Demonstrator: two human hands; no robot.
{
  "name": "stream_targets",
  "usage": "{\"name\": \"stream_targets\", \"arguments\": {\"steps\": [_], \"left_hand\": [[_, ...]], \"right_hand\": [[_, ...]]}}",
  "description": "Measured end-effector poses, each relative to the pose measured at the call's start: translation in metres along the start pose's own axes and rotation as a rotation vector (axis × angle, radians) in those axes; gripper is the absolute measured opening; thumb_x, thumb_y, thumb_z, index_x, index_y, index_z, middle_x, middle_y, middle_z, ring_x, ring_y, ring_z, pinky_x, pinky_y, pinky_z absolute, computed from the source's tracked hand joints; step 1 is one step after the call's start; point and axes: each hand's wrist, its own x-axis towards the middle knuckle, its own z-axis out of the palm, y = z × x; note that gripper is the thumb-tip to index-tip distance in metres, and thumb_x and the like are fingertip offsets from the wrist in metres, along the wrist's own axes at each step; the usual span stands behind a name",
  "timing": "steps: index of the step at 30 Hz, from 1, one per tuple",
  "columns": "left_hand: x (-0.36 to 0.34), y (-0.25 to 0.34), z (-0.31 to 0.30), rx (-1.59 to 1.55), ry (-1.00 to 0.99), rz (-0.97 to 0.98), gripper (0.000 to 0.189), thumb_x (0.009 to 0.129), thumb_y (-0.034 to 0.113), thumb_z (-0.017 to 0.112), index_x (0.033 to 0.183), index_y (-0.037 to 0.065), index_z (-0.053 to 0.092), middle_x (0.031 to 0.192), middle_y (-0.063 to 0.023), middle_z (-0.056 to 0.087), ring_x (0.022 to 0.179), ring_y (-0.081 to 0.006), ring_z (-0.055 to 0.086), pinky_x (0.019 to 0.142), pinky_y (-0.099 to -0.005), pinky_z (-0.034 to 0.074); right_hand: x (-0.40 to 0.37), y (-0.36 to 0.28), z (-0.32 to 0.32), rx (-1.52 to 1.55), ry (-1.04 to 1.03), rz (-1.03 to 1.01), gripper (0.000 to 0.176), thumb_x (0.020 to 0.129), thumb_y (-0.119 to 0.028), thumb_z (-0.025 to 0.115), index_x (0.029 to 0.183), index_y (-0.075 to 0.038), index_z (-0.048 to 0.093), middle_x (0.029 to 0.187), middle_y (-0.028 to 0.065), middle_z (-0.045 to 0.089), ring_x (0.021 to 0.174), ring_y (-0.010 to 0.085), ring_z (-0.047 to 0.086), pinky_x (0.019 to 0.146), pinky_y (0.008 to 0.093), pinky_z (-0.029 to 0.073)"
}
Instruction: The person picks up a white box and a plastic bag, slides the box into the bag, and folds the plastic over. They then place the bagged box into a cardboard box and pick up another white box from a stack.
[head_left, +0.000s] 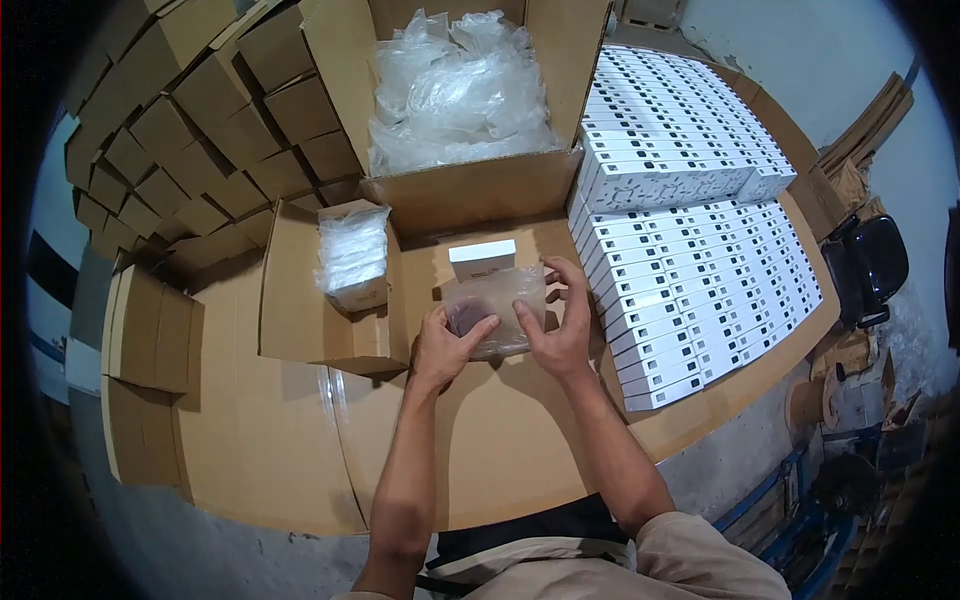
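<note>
A translucent plastic bag [508, 312] is held between my two hands above the cardboard-covered table. My left hand [447, 345] grips its left side, thumb on top, where a dark round shape shows at the bag's corner. My right hand [560, 335] holds the right side, thumb and fingers closed on the plastic. Just behind the bag, a small white box [482, 259] stands on the cardboard. To the left, an open carton [300, 330] contains a row of plastic-wrapped items [355, 250].
Behind, a large open carton [470, 185] is filled with clear plastic bags [460, 90]. Stacked rows of white boxes [690, 290] stand at the right. Brown cartons [200, 120] are piled at the back left, with more cartons [150, 330] along the left edge.
</note>
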Motion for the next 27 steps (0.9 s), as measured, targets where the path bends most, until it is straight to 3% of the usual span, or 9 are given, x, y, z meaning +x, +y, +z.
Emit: {"name": "stream_targets", "arguments": {"steps": [3, 10, 12, 15, 21, 27], "left_hand": [[0.0, -0.001, -0.001, 0.066, -0.017, 0.003, 0.038, 0.085, 0.025, 0.085, 0.111, 0.001, 0.074, 0.1, -0.0081, 0.076, 0.09, -0.0158, 0.07, 0.082, -0.0321, 0.055], [-0.001, 0.0, -0.001, 0.182, -0.012, 0.044, 0.037, 0.087, 0.028, 0.082, 0.109, 0.0, 0.075, 0.094, -0.0092, 0.077, 0.084, -0.0155, 0.07, 0.078, -0.0328, 0.055], [-0.001, 0.005, -0.001, 0.106, -0.026, -0.038, 0.035, 0.088, 0.028, 0.081, 0.108, 0.0, 0.075, 0.094, -0.01, 0.077, 0.083, -0.0149, 0.07, 0.077, -0.0325, 0.055], [0.002, -0.001, 0.0, 0.06, -0.012, -0.064, 0.033, 0.09, 0.028, 0.079, 0.107, 0.001, 0.075, 0.092, -0.0093, 0.077, 0.081, -0.0143, 0.07, 0.076, -0.0322, 0.054], [0.001, -0.004, 0.0, 0.109, 0.005, -0.014, 0.031, 0.091, 0.03, 0.078, 0.107, 0.004, 0.076, 0.087, -0.0061, 0.076, 0.078, -0.0139, 0.069, 0.075, -0.0316, 0.054], [-0.001, 0.001, -0.001, 0.046, -0.036, 0.002, 0.028, 0.09, 0.024, 0.079, 0.109, 0.004, 0.077, 0.09, -0.0075, 0.077, 0.082, -0.0142, 0.07, 0.077, -0.0313, 0.054]], "right_hand": [[0.002, -0.004, 0.0, -0.084, 0.02, -0.127, 0.047, 0.082, -0.007, 0.079, 0.126, -0.005, 0.061, 0.138, 0.0165, 0.052, 0.115, 0.0299, 0.054, 0.098, 0.042, 0.046], [-0.001, 0.003, -0.003, -0.136, 0.007, -0.163, 0.021, 0.083, -0.009, 0.08, 0.102, -0.005, 0.071, 0.135, 0.0149, 0.054, 0.116, 0.0304, 0.055, 0.096, 0.0417, 0.046], [-0.003, 0.001, -0.005, -0.143, -0.011, -0.15, 0.016, 0.083, -0.009, 0.08, 0.096, -0.005, 0.071, 0.132, 0.0144, 0.056, 0.115, 0.0306, 0.055, 0.094, 0.0425, 0.046], [0.002, -0.005, -0.009, -0.233, -0.011, -0.264, 0.014, 0.081, -0.007, 0.079, 0.092, -0.007, 0.07, 0.12, 0.01, 0.063, 0.112, 0.0304, 0.056, 0.094, 0.0422, 0.044], [0.015, -0.021, -0.025, -0.456, -0.231, -0.442, 0.021, 0.077, -0.011, 0.081, 0.095, -0.011, 0.07, 0.097, -0.0011, 0.07, 0.105, 0.0253, 0.058, 0.095, 0.0434, 0.038], [0.037, -0.06, -0.03, -0.548, -0.45, -0.309, 0.024, 0.079, -0.019, 0.081, 0.098, -0.011, 0.069, 0.091, 0.0042, 0.071, 0.095, 0.0224, 0.06, 0.094, 0.0419, 0.038]]}}
